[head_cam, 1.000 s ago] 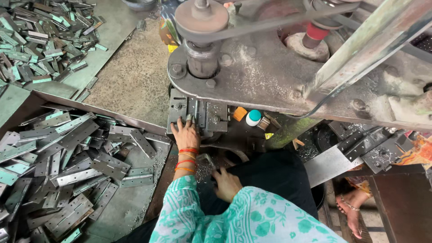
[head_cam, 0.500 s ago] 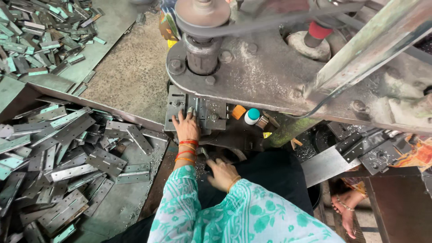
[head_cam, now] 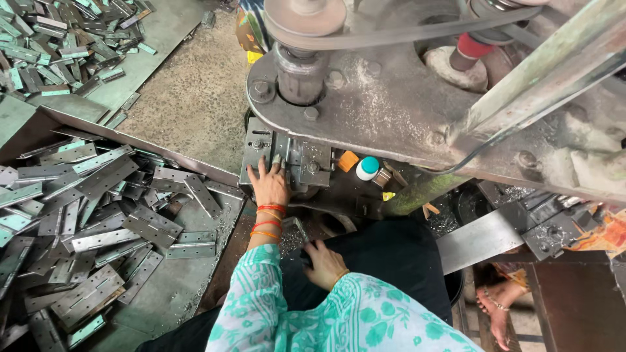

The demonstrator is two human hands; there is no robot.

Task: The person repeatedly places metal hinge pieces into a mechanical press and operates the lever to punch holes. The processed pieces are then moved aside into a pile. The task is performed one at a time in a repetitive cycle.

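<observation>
Hinge blank [head_cam: 278, 160], a narrow grey metal strip, stands in the die block [head_cam: 287, 160] of the press [head_cam: 404, 111] with its long axis running away from you, toward the machine's round column [head_cam: 301, 81]. Your left hand [head_cam: 268, 186] lies flat over the near end of it, fingers stretched forward and pressed to the block, red and orange bangles [head_cam: 268, 218] at the wrist; how much of the strip the fingers actually pinch cannot be told. Your right hand [head_cam: 324, 264] sits low by your lap, curled loosely on a small dark piece [head_cam: 305, 251] at the edge of the bench; whether it grips that piece cannot be told.

To your left, a shallow metal tray [head_cam: 176, 287] holds a loose heap of flat hinges [head_cam: 98, 215], grey and pale green, lying at all angles, most with their long sides slanting up to the right. A second pile of hinges [head_cam: 59, 39] spreads over a sheet on the floor well beyond it, at the upper left. Just right of the die block stand a small white bottle with a teal cap [head_cam: 368, 168] and an orange block [head_cam: 347, 161]. A bare foot [head_cam: 499, 306] of another person shows at lower right.
</observation>
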